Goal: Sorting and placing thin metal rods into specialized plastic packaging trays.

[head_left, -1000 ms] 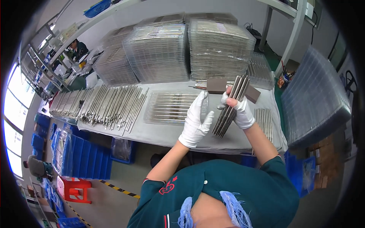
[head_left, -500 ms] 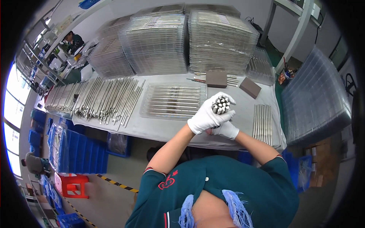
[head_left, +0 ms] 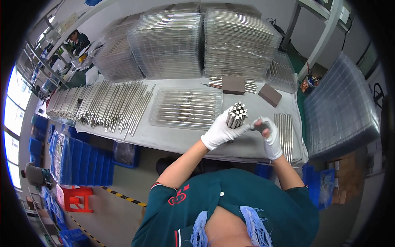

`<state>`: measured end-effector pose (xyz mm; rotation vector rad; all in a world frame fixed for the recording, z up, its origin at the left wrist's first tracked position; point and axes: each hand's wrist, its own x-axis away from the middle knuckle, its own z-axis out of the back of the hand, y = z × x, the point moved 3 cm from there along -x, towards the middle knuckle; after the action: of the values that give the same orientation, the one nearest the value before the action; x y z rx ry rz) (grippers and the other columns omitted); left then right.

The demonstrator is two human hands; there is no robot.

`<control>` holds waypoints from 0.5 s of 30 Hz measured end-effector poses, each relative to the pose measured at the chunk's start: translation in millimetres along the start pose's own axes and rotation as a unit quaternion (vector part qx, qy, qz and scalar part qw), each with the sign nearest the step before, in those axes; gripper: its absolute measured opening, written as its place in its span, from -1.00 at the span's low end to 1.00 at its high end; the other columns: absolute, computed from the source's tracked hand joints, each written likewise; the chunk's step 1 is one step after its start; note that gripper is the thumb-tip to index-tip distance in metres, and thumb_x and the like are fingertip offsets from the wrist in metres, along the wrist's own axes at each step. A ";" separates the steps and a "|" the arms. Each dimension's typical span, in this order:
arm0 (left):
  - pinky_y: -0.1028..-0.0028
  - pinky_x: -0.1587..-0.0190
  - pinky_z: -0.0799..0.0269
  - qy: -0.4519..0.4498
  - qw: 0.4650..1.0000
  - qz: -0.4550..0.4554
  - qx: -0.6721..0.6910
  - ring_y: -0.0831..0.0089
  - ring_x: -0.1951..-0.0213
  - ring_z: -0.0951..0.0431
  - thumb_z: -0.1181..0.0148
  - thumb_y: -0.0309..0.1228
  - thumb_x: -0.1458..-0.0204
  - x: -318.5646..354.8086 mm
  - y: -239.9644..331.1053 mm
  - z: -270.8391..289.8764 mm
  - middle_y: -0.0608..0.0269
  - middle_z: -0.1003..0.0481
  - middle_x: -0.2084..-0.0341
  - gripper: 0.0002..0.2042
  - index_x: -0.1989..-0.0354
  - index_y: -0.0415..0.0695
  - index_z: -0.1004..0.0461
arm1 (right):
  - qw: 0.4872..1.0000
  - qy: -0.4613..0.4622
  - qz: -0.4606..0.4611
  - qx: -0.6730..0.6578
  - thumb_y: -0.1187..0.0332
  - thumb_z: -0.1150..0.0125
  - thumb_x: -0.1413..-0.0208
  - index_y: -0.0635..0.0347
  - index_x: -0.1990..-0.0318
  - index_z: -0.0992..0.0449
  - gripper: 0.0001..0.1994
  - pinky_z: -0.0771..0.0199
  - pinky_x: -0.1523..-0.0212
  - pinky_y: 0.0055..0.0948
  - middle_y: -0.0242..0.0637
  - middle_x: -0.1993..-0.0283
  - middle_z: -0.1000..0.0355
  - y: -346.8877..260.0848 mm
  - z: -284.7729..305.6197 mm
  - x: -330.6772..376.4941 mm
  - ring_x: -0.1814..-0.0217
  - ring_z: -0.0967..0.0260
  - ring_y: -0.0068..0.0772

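A bundle of shiny metal rods (head_left: 237, 115) stands on end in my white-gloved left hand (head_left: 221, 131), the fingers closed round it and the rod ends facing up. To its right is my right hand (head_left: 270, 139), also gloved, though bare fingertips show. Its thumb and fingers are curved but apart, with nothing visible between them; the fingertips come close to the left hand's. Beside the right hand lies a row of metal rods (head_left: 284, 125) on the white-covered table (head_left: 251, 146). A clear plastic tray (head_left: 187, 106) of rods lies left of the bundle.
Many loose rods (head_left: 111, 105) spread over the table's left side. Tall stacks of clear trays (head_left: 166, 49) stand at the back. Two brown blocks (head_left: 233, 85) sit behind my hands, one on some rods. More clear trays (head_left: 341, 107) lean at the right.
My right hand has moved from beneath the bundle out to the right, and its fingers have spread. The bundle stays in my left hand, now more upright and more exposed.
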<state>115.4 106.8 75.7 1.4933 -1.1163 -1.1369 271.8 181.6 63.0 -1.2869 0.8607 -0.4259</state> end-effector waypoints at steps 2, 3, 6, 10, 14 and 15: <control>0.59 0.31 -0.35 0.001 0.999 0.037 -0.021 0.68 0.42 -0.35 -0.31 -0.45 0.17 8.7 -22.0 3.2 0.43 -0.39 0.48 -0.68 0.24 -0.14 -0.35 | 0.982 -0.069 -0.120 -0.127 -0.32 0.13 0.05 0.25 0.36 -0.40 -0.33 -0.34 0.12 -0.41 -0.15 0.47 -0.39 -6.2 10.8 9.6 0.30 -0.39 -0.33; 0.58 0.31 -0.34 0.009 0.999 0.052 -0.012 0.69 0.40 -0.34 -0.32 -0.43 0.18 12.7 -41.0 5.3 0.45 -0.39 0.47 -0.68 0.24 -0.14 -0.35 | 0.964 -0.080 -0.192 -0.168 -0.43 0.29 0.12 0.27 0.41 -0.40 -0.22 -0.44 0.36 -0.42 -0.06 0.51 -0.41 -5.5 7.1 13.7 0.46 -0.42 -0.27; 0.43 0.34 -0.39 0.020 0.971 -0.082 -0.225 0.24 0.39 -0.47 -0.29 -0.41 0.20 17.3 -56.8 2.0 0.20 -0.42 0.47 -0.69 0.29 -0.14 -0.33 | 0.841 -0.213 -0.422 -0.263 -0.52 0.37 0.26 0.31 0.35 -0.40 -0.10 -0.45 0.59 -0.49 0.04 0.45 -0.43 -16.2 -10.5 29.0 0.55 -0.44 -0.27; 0.31 0.34 -0.37 -0.112 0.941 -0.127 -0.293 0.08 0.38 -0.46 -0.22 -0.39 0.26 20.4 -35.5 -19.7 0.10 -0.44 0.45 -0.77 0.37 -0.10 -0.39 | 0.588 -0.268 -0.546 -0.532 -0.59 0.39 0.39 0.42 -0.10 -0.13 0.16 -0.48 0.62 -0.51 0.14 0.16 -0.37 4.2 -23.4 53.8 0.39 -0.46 -0.26; 0.25 0.41 -0.35 -0.146 0.811 -0.286 -0.489 0.17 0.52 -0.46 -0.12 -0.35 0.30 30.7 -52.1 -42.5 0.18 -0.41 0.66 -0.87 0.57 -0.10 -0.41 | 0.569 -0.196 -0.639 -0.479 -0.05 -0.14 0.02 0.34 -0.01 -0.24 -0.37 -0.45 0.51 -0.57 -0.33 0.42 -0.29 34.6 -4.7 81.6 0.45 -0.36 -0.56; 0.27 0.33 -0.37 -0.177 0.792 -0.263 -0.523 0.19 0.45 -0.47 -0.14 -0.35 0.33 32.8 -58.2 -44.0 0.20 -0.42 0.63 -0.84 0.52 -0.10 -0.42 | 0.611 -0.177 -0.649 -0.417 0.10 -0.13 -0.01 0.31 0.05 -0.27 -0.51 -0.44 0.51 -0.59 -0.36 0.44 -0.30 39.7 -1.8 87.9 0.48 -0.33 -0.58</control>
<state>171.1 90.5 20.7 0.6762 -0.0965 -2.0276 318.7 128.4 -2.4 -2.6931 -0.5286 -0.8869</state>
